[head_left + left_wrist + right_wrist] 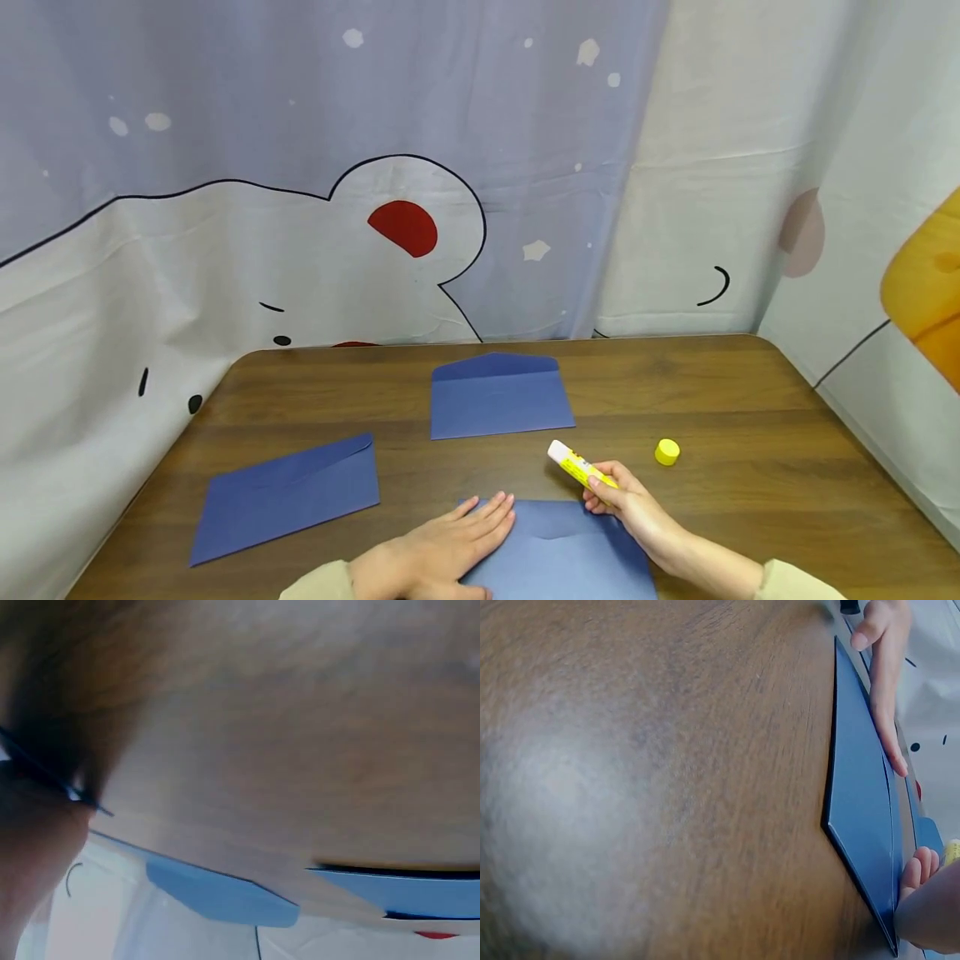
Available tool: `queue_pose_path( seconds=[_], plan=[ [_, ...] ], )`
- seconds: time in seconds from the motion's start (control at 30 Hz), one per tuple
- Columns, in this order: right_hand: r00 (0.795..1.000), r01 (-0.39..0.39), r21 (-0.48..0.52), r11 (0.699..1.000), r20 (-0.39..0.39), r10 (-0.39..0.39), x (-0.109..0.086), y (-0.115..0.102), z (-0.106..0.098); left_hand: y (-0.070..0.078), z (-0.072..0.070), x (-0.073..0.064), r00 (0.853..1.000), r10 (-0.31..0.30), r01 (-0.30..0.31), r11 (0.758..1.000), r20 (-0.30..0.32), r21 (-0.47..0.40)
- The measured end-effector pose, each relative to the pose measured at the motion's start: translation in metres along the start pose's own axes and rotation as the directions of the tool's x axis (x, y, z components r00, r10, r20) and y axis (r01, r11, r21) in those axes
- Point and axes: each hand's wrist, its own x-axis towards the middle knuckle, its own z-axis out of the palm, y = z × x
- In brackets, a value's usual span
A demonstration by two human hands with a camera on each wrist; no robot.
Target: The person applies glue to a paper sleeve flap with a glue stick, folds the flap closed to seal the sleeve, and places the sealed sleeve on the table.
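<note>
A blue envelope (570, 562) lies at the table's front edge, a fold line showing near its far side. My left hand (450, 542) rests flat on its left part, fingers straight and pointing away. My right hand (626, 508) holds a yellow glue stick (577, 467) between thumb and fingers, over the envelope's far right corner. The stick tilts up to the left, its white end uncovered. In the right wrist view the left hand (885, 682) lies along the envelope (859, 780), with the right hand's fingers (921, 868) at its far corner.
A second blue envelope (502, 404) lies at the back with its flap spread out. Another blue envelope (288, 500) lies on the left, flap folded over. The yellow cap (667, 452) stands on the wooden table (750, 417) to the right. A printed curtain (525, 167) hangs behind.
</note>
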Motion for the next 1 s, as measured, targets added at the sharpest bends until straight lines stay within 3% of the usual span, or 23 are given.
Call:
queue_pose_path(
  seconds=[0.1,0.2,0.3,0.43,0.5,0.57,0.7,0.77,0.87,1.0],
  plan=[
    [1.0,0.006,-0.002,1.0,-0.007,-0.006,-0.001,0.0,0.0,-0.001,-0.001,0.0,1.0,0.001,0.0,0.996,0.013,-0.089],
    [1.0,0.011,-0.005,1.0,-0.006,-0.011,-0.001,0.001,0.0,-0.002,-0.004,-0.001,0.999,-0.009,0.017,0.972,0.035,-0.235],
    [1.0,0.006,-0.009,1.0,-0.006,-0.006,-0.001,0.0,0.0,-0.005,-0.008,-0.001,0.998,-0.023,0.041,0.918,0.051,-0.393],
    [1.0,-0.006,-0.008,1.0,-0.005,0.006,0.0,0.0,0.0,-0.011,-0.012,-0.001,0.997,-0.054,0.078,0.825,0.059,-0.559],
    [1.0,-0.008,-0.008,1.0,-0.005,0.008,0.0,0.0,0.0,-0.013,-0.014,0.0,0.996,-0.071,0.09,0.807,0.056,-0.583],
    [1.0,-0.01,-0.007,1.0,-0.004,0.01,0.0,0.001,0.0,-0.015,-0.013,-0.001,0.996,-0.075,0.087,0.83,0.043,-0.551],
    [1.0,-0.009,-0.002,1.0,-0.01,0.009,0.001,0.002,0.001,-0.013,-0.01,-0.004,0.997,-0.068,0.071,0.929,0.023,-0.362],
    [1.0,-0.005,0.0,1.0,-0.012,0.005,0.001,0.001,0.001,-0.012,-0.008,-0.006,0.998,-0.065,0.067,0.96,0.013,-0.271],
    [1.0,0.006,0.006,1.0,0.003,-0.006,0.0,0.0,-0.001,-0.011,-0.007,-0.007,0.997,-0.082,0.08,0.979,0.001,-0.189],
    [0.998,0.028,0.047,0.999,0.048,-0.03,-0.001,-0.003,-0.006,-0.014,-0.013,-0.001,0.991,-0.129,0.121,0.981,-0.045,-0.153]
  ],
)
